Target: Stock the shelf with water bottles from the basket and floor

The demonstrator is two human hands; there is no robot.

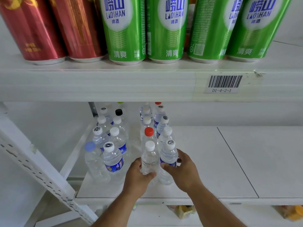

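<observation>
Several clear water bottles stand in rows on the white lower shelf [205, 161]. My left hand [137, 176] grips a plain white-capped bottle [149, 159] at the front of one row. My right hand [183, 171] grips the blue-labelled bottle [168, 154] beside it, whose cap has a black scribble. Both bottles stand upright on the shelf, touching each other. Right behind them is a red-capped bottle [148, 133]. A second group stands to the left, with a blue-capped bottle [94, 159] and a labelled bottle [113, 158] in front. No basket or floor is in view.
The upper shelf [114, 84] carries red cans [32, 30] and green cans [124, 30], with a barcode label [224, 83] on its edge. A slotted white upright [37, 171] runs along the left. Yellow packets [185, 211] lie on the shelf below.
</observation>
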